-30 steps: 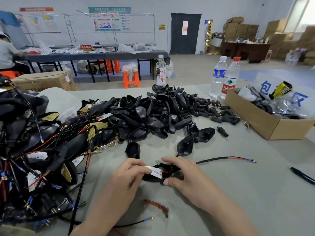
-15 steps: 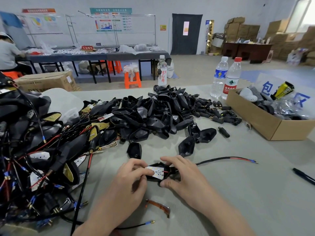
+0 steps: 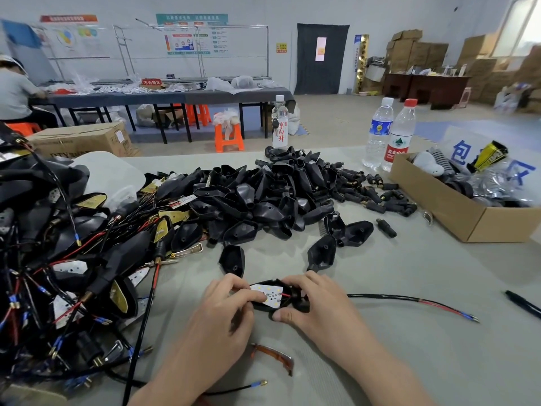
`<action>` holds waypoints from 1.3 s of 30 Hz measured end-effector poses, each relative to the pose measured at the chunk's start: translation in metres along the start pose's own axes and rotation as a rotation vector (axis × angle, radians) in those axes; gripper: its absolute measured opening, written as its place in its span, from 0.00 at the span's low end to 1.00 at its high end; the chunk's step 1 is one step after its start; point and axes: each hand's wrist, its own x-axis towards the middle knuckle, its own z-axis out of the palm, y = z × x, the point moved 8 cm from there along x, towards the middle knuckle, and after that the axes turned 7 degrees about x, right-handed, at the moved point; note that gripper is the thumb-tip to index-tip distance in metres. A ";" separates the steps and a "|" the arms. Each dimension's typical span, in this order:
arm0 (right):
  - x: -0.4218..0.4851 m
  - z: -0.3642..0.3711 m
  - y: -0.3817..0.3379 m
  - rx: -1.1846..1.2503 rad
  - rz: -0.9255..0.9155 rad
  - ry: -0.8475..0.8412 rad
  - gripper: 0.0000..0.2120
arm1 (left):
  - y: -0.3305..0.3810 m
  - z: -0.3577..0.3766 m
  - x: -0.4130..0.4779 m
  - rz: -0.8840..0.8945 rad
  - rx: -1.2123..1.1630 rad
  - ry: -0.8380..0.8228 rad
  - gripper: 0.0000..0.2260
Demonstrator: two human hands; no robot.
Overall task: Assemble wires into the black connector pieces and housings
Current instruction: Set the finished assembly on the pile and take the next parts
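Observation:
A black housing [image 3: 297, 303] lies on the table in front of me with a white LED board [image 3: 268, 293] set in its open side. My left hand [image 3: 225, 312] pinches the board's left end with thumb and fingers. My right hand [image 3: 316, 303] grips the housing's right end. A black cable with red and black wires [image 3: 409, 301] runs out from under my right hand to the right. Behind lies a big pile of empty black housings [image 3: 263, 194], and small black connector pieces [image 3: 371, 194] are scattered at its right.
A heap of wired assemblies [image 3: 58, 259] fills the left side. An open cardboard box [image 3: 456, 209] stands at the right, with two water bottles [image 3: 389, 133] behind it. An orange lens strip [image 3: 275, 357] lies near my wrists, a black pen [image 3: 524, 303] at far right.
The white board has settled lower into the housing, my left fingers sliding over its left end. Both hands stay in about the same place.

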 end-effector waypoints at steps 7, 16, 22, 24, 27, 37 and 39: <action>0.001 0.001 0.005 0.050 0.018 0.001 0.26 | -0.002 0.002 0.001 -0.010 0.010 0.011 0.11; -0.002 -0.002 0.009 0.084 0.018 0.005 0.20 | -0.002 0.001 0.002 -0.069 0.140 0.011 0.17; -0.003 -0.001 0.006 -0.011 0.002 0.007 0.18 | -0.003 -0.005 0.002 -0.134 0.030 0.070 0.05; -0.004 -0.002 0.006 -0.035 -0.009 0.013 0.16 | -0.004 -0.009 0.003 -0.167 0.022 0.093 0.04; -0.005 -0.001 0.004 -0.067 -0.025 0.017 0.15 | -0.006 -0.011 0.004 -0.206 -0.016 0.107 0.04; -0.005 -0.001 0.003 -0.088 -0.041 0.036 0.16 | -0.017 -0.006 0.002 -0.340 -0.079 0.117 0.05; -0.004 -0.001 0.002 -0.087 -0.044 0.037 0.16 | -0.024 -0.004 -0.001 -0.412 -0.159 0.114 0.04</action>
